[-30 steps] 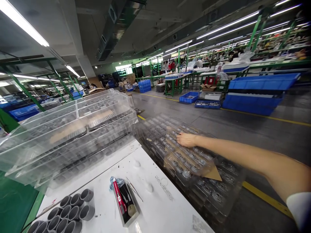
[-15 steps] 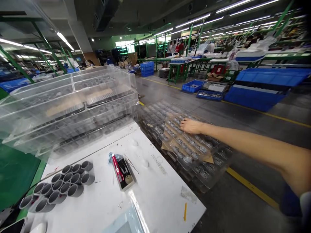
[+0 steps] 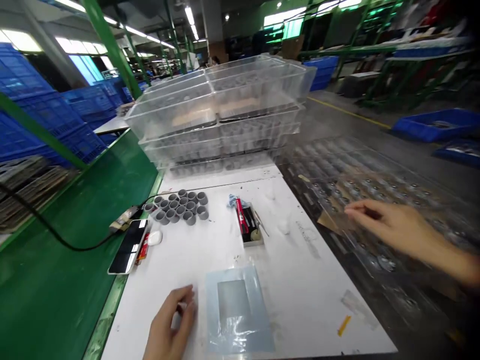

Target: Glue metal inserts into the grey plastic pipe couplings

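Observation:
My left hand [image 3: 170, 322] is low over the white tabletop [image 3: 300, 295], fingers loosely curled, with a gap at the thumb and nothing visible between them. Just right of it lies a light-blue sheet [image 3: 213, 320] with a grey, glossy rectangle in its middle. My right hand [image 3: 390, 227] is above a clear plastic tray [image 3: 360, 260] of small round metal parts, beyond the table's right edge. Its thumb and fingertips come together in a pinch; blur and size hide anything between them.
Grey tube pieces [image 3: 189, 217] stand grouped at left, near a phone [image 3: 129, 247] and a white case [image 3: 154, 237]. A small box [image 3: 253, 242] holds a red cutter [image 3: 240, 215]. Stacked clear trays [image 3: 180, 112] rise at the back; a green surface [image 3: 75, 270] borders the left.
The view has swung left and down, bringing my left hand, the phone and the whole blue sheet into sight. My right arm, stretched far over the trays before, is now drawn back nearer the table.

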Motion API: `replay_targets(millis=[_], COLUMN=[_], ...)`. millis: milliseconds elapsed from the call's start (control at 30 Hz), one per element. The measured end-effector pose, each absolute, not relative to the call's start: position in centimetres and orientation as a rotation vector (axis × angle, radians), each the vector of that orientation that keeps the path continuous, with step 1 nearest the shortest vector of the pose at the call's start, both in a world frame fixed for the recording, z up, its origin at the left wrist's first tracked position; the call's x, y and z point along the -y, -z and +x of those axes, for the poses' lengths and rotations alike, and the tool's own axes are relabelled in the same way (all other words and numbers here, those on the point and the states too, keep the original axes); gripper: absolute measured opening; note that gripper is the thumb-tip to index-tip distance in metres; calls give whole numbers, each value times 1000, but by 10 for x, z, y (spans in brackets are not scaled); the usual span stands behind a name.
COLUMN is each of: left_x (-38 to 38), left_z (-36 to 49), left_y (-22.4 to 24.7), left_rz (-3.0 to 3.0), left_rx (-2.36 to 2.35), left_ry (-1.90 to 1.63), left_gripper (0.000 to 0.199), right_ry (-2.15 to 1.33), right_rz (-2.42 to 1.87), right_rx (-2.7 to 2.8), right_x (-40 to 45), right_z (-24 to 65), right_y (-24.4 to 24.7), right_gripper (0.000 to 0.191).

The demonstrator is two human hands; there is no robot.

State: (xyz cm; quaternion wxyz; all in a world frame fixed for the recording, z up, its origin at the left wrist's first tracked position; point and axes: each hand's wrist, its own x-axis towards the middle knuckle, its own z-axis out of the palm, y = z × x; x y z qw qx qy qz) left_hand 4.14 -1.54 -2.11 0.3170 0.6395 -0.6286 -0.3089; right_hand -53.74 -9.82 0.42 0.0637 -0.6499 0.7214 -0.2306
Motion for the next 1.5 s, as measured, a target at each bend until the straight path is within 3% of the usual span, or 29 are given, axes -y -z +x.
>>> replay_targets(millis=[133,267,367,433,567,733,833,1000,1200,1500], left_x=[50,66,66,63,61,58,55,88,192,263], left_z=[42,19,-2,-11,-22,-35,-36,-20,-51,-98], left_y=[9,10,14,17,16,3,-6,-10,3,6], left_rz=[1592,1422,1305,1227,1080,961,862,1087,1239,1330], left_rx=[1775,1962,2050,2070,2034,1908,1845,1841,2035,2160], left_ry=[886,1027,1107,1148,1229,1343,1389,1089,709,569], left_gripper=[37,27,32,34,24,29,32,40,13,26], right_ry=[1019,1145,1130,1106,1056,782,741,764,981,1057], right_rz=[-1782,-1679,-1629,-1614,-1607,-1616,-1614,-1513,-1319,-1041], right_rx=[-1907,-1834,-1884,-1891,-1774,-1294,-1207,-1205,-1271,-1322], right_x=[76,90,105,104,67,10,0,-2,-11,-22], right_z=[-444,-381,-364,-358,-332,-276,-251,-243,-247,-246], right_y=[22,51,59,55,28,-6,-16,-14,16,31], right_gripper=[45,69,61,47,45,25,27,19,42,50])
